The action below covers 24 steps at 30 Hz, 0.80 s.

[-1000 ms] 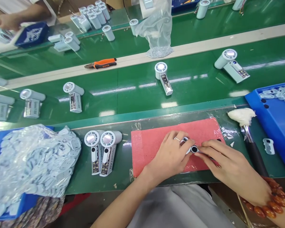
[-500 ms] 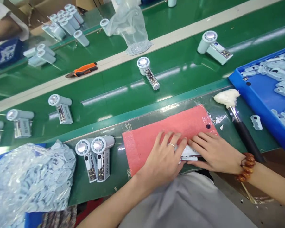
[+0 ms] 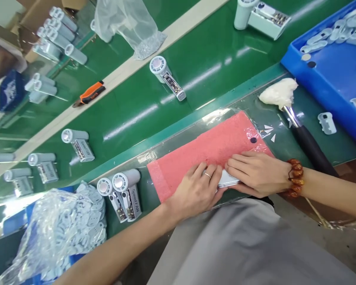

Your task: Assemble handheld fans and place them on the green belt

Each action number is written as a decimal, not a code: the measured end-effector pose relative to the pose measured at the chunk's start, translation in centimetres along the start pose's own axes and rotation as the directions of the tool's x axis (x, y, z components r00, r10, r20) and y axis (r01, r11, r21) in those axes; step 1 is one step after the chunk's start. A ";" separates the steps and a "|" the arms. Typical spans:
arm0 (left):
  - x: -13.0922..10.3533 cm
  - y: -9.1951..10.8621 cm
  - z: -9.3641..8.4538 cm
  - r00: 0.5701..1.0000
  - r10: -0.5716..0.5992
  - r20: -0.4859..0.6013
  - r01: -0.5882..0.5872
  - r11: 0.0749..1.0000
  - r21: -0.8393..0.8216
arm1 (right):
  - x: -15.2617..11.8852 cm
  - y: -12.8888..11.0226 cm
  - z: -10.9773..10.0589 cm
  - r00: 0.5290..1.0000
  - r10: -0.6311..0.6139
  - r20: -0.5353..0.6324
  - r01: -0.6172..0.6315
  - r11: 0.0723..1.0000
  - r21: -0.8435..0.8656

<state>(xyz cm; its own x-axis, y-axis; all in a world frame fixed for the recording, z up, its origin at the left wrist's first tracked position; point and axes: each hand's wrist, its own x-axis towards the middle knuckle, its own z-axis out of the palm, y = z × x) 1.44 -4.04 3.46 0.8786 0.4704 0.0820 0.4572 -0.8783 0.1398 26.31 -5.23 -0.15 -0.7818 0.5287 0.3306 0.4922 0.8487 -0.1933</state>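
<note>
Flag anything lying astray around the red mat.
One pale plastic piece lies outside the blue tray, while similar pieces sit inside it. White triangular scraps lie loose beside the red mat, and a lone black disc sits on the mat. The held housing is mostly covered, so I can't judge it.

That's a dark green worktop [image 3: 150,198], glossy, with a red mat [image 3: 198,148] laid between its far and near edges. Left of the mat, two handheld fans [image 3: 134,196] lie close together. Toward the right end there's a mallet-like tool [image 3: 311,146], white-wrapped head nearer the far edge, black handle running to the near one. White triangular scraps [image 3: 267,129] lie between it and the mat; a pale cover [image 3: 326,123] lies beside the blue tray [image 3: 329,75] at the right end.
</note>
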 end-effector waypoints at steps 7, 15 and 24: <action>0.3 -0.3 -0.2 0.999 0.029 0.034 -0.030 1.000 0.005 | -0.7 -2.3 0.3 0.987 0.158 -0.034 -0.161 0.980 -0.119; 0.3 -0.5 0.0 0.999 0.034 0.001 -0.034 0.999 -0.032 | -1.4 -3.6 1.0 0.974 0.226 -0.025 -0.227 0.964 -0.139; 0.1 -0.4 0.8 0.997 0.044 -0.066 -0.046 0.998 -0.031 | -1.2 -4.4 1.6 0.962 0.260 -0.082 -0.269 0.953 -0.141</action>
<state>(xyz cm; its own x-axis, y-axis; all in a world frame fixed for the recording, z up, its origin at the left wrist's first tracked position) 1.41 -3.68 2.57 0.8868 0.4362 0.1525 0.4120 -0.8959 0.1663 24.48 -9.61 -1.15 -0.5931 0.7283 0.3432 0.7335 0.6645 -0.1425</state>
